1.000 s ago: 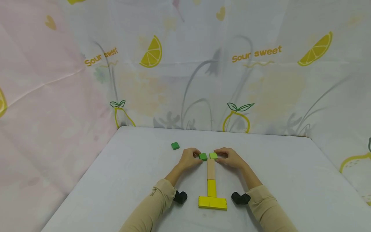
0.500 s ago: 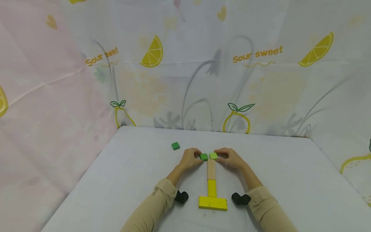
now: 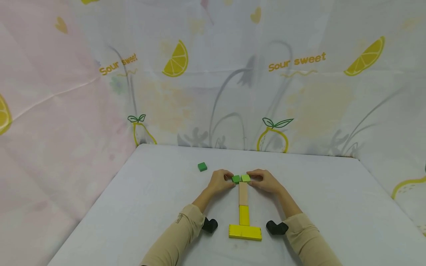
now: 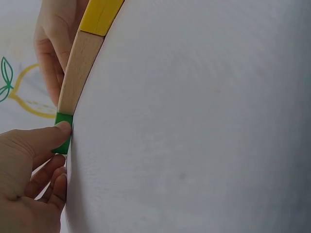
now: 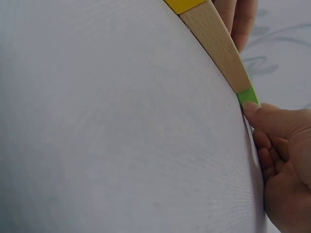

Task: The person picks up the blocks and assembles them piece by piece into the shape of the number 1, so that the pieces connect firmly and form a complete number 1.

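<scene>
My left hand (image 3: pixel 220 181) pinches a dark green block (image 3: pixel 236 179) between thumb and fingers. A light green block (image 3: pixel 245 178) is pinched the same way by my right hand (image 3: pixel 267 182). The two green blocks sit side by side at the far end of a plain wood block (image 3: pixel 243 193). Toward me, a yellow block (image 3: pixel 244 215) continues that line and meets a wider yellow block (image 3: pixel 244 232) lying crosswise. In the left wrist view, the thumb presses on the dark green block (image 4: pixel 63 132); the right wrist view shows the thumb on the light green block (image 5: pixel 249 97).
Another dark green block (image 3: pixel 202 166) lies alone beyond my left hand. Black wrist-worn pieces, one by the left sleeve (image 3: pixel 210 225) and one by the right (image 3: pixel 277 227), flank the wide yellow block. A printed curtain (image 3: pixel 213 92) rises behind the white table (image 3: pixel 149 177).
My left hand has slid the dark green block slightly to the right, narrowing the gap to the light green block. My right hand has stayed nearly still.
</scene>
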Tool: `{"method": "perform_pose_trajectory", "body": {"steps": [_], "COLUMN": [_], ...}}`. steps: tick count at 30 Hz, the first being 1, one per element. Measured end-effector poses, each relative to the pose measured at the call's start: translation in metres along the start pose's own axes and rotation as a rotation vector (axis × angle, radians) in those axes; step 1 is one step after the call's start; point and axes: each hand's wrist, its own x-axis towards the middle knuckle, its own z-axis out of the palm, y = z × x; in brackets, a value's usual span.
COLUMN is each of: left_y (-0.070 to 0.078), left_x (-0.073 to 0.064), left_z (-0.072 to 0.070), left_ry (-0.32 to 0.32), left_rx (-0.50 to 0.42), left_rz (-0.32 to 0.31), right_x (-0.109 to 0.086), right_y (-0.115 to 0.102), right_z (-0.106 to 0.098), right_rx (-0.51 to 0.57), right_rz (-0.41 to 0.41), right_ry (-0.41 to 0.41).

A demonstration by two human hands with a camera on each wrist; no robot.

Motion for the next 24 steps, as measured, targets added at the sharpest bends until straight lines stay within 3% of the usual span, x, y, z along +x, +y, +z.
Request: {"method": "perform_pose_trajectory", "body": {"steps": [4, 24], "left_y": [0.0, 0.003], "left_x": [0.0, 0.0], "left_z": [0.0, 0.002], "left_ry": [0.0, 0.008], "left_rx": [0.004, 0.026], "left_rz": [0.005, 0.048], "right_x": [0.003, 0.003], "right_y": [0.016, 0.012], "right_z": [0.002, 0.004], "right_rx": [-0.009, -0.009], "right_rz": [0.0, -0.005], "right_ry": [0.001, -0.004]}}
